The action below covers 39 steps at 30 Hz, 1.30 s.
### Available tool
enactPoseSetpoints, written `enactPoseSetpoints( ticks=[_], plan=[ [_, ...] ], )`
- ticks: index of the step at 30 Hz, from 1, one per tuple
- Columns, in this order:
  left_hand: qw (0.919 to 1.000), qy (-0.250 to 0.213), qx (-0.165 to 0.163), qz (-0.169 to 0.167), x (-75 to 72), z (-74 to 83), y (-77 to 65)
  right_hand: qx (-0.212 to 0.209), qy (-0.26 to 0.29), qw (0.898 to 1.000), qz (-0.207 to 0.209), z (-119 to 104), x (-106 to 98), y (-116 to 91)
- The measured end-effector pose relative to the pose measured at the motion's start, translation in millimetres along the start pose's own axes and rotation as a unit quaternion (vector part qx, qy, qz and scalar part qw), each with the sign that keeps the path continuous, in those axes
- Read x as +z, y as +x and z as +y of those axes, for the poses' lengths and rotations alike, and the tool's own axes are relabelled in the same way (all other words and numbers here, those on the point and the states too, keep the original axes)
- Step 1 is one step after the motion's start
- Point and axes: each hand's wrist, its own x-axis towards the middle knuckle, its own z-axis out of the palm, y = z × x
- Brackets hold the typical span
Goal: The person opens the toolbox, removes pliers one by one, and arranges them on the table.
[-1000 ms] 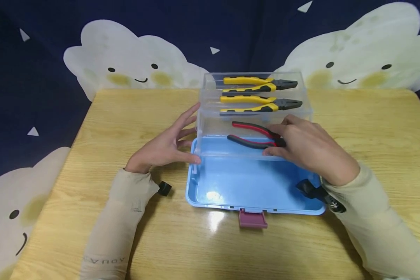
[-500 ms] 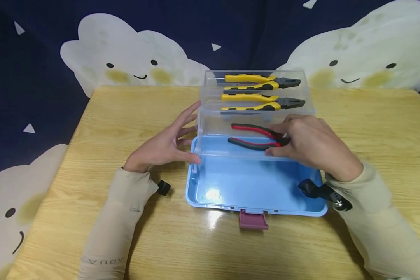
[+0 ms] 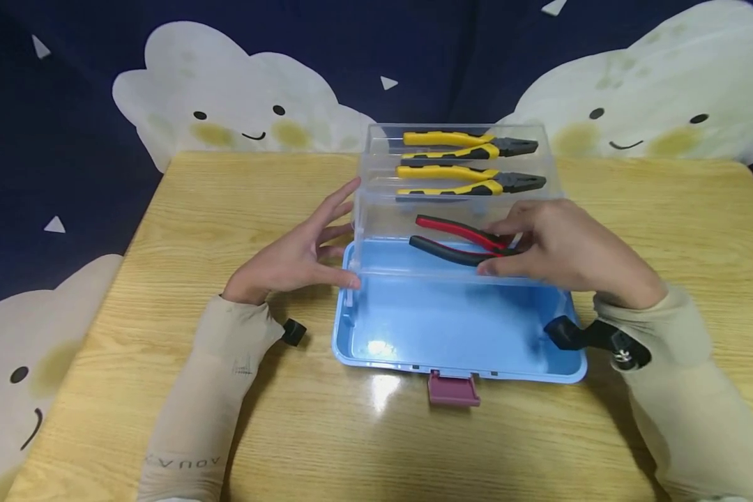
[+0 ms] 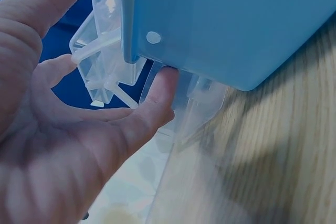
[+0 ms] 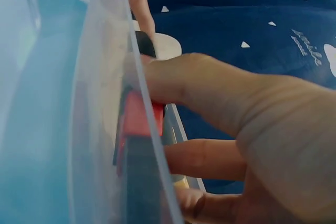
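A light blue toolbox (image 3: 452,375) stands open on the table, with clear tiered trays raised over its back. My right hand (image 3: 567,240) pinches red-and-black pliers (image 3: 454,226) near the pivot, at the lower clear tray (image 3: 383,268); the fingers cover their head. In the right wrist view, the pliers (image 5: 142,116) show blurred through the tray's wall. My left hand (image 3: 291,258) rests spread at the toolbox's left side, thumb at the front corner of the lower tray. The left wrist view has a fingertip touching the blue box (image 4: 210,30) near its lower edge.
In the upper tray lie two yellow-and-black pliers, the back pair (image 3: 470,145) and the front pair (image 3: 470,181). A purple latch (image 3: 454,389) juts from the toolbox front. The wooden table (image 3: 326,446) ends at a dark cloud-printed cloth (image 3: 314,42).
My right hand and wrist have shifted slightly right and up. The red-and-black pliers have tilted a little with it. My left hand stays in place.
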Motion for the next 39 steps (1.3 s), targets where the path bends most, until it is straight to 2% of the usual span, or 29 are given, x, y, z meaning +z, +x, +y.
enactPoseSetpoints(
  ticks=[5, 10, 13, 23, 39],
  plan=[
    [1.0000, 0.000, 0.003, -0.002, -0.6, -0.6, 1.0, -0.001, 0.051, 0.999, -0.004, 4, -3, -1],
    [1.0000, 0.000, 0.004, -0.006, -0.3, 0.0, 2.1, 0.012, 0.071, 0.997, -0.016, 4, -3, -4],
    [1.0000, -0.001, 0.003, -0.007, 0.0, 0.8, 2.8, 0.011, 0.074, 0.997, -0.009, 4, -4, -6],
    [1.0000, 0.001, -0.002, -0.007, -0.1, 2.4, 2.5, -0.027, 0.088, 0.992, 0.082, 0, -4, -15],
    [1.0000, 0.002, -0.010, 0.001, 0.7, 0.7, -0.6, -0.097, 0.131, 0.969, 0.186, -8, 4, -18]
  ],
)
